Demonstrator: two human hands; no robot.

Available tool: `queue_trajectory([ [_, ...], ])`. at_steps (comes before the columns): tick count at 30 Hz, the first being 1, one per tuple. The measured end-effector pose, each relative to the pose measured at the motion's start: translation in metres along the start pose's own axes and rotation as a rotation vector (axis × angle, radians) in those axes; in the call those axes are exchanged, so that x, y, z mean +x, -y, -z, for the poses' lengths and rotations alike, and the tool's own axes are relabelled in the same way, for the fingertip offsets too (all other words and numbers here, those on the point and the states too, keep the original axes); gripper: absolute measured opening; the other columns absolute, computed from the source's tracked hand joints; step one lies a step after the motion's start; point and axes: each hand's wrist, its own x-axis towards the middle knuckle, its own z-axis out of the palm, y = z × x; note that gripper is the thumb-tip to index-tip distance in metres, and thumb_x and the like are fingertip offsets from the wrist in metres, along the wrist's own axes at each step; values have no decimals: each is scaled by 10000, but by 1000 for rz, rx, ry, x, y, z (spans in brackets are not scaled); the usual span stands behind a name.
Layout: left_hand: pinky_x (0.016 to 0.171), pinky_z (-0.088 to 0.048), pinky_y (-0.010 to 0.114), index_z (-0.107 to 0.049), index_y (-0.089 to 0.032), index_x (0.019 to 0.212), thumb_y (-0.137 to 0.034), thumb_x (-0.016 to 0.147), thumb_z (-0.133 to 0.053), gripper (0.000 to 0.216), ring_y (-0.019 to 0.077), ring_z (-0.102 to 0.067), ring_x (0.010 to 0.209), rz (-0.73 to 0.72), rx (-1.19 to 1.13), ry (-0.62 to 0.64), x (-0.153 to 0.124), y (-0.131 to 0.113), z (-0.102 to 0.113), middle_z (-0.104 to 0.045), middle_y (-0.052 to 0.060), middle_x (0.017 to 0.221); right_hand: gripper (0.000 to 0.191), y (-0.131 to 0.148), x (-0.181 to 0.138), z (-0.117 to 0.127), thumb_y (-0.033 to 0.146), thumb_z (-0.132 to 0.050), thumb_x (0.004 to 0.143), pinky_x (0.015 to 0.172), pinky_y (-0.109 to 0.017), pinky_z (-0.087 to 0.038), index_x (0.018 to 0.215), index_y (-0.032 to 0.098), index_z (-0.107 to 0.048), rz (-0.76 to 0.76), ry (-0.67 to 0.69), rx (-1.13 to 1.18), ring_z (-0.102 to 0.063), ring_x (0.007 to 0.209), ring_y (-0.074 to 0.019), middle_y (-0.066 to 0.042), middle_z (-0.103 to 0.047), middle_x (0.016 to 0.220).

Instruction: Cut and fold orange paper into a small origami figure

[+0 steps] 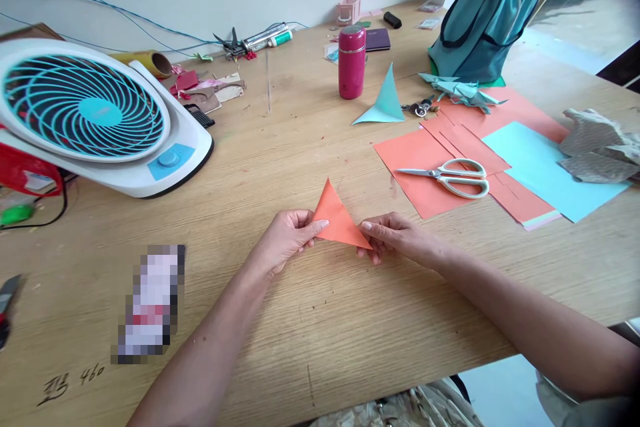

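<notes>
A folded orange paper triangle [337, 219] rests on the wooden table [320, 320], its tip pointing away from me. My left hand [286, 238] pinches its left corner between thumb and fingers. My right hand [395, 235] pinches its right corner, fingers pressed on the paper's edge. Both hands are closed on the paper.
White-handled scissors [453, 177] lie on orange paper sheets [425, 160] beside a light blue sheet [545, 170]. A folded teal paper shape [385, 103], a magenta bottle [352, 61], a teal bag [483, 17] and a white-and-teal desk fan [95, 117] stand around. A blurred-out object [151, 303] lies front left.
</notes>
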Motion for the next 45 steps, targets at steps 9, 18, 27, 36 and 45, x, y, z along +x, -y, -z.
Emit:
queue_trajectory([
  [9, 421, -227, 178, -621, -141, 698, -503, 644, -795, 406, 47, -390, 481, 6, 16, -21, 0, 0, -1, -506, -47, 571, 395, -17, 7, 0, 533, -718, 844, 526, -207, -439, 743, 160, -637, 14, 1, 73, -575, 526, -76, 4, -689, 703],
  [18, 439, -240, 181, -647, -136, 775, -453, 683, -797, 363, 54, -411, 530, 23, 16, 53, -1, 1, 3, -533, -30, 650, 384, -14, 5, -1, 529, -743, 816, 522, -212, -434, 764, 165, -634, 0, -14, 82, -564, 540, -81, 5, -678, 712],
  [27, 472, -223, 200, -598, -143, 694, -437, 662, -806, 362, 46, -331, 503, 1, 29, 44, -4, -2, 3, -471, -57, 593, 386, -16, 5, -2, 541, -714, 836, 514, -216, -425, 795, 170, -614, -11, -14, 26, -563, 535, -84, 9, -671, 709],
  [36, 601, -394, 238, -637, -136, 764, -424, 661, -804, 349, 112, -538, 624, -40, -7, -3, -4, -1, -6, -623, -2, 717, 380, -18, 4, -3, 542, -707, 846, 612, -249, -529, 847, 170, -628, 41, 3, 61, -671, 631, -127, -9, -699, 775],
  [45, 579, -378, 233, -620, -148, 713, -432, 734, -743, 310, 107, -492, 608, -126, 119, -24, -9, 10, -29, -558, -27, 666, 386, -11, 6, -14, 499, -829, 719, 575, -233, -512, 812, 152, -686, 61, -115, 103, -639, 597, -131, -1, -681, 689],
])
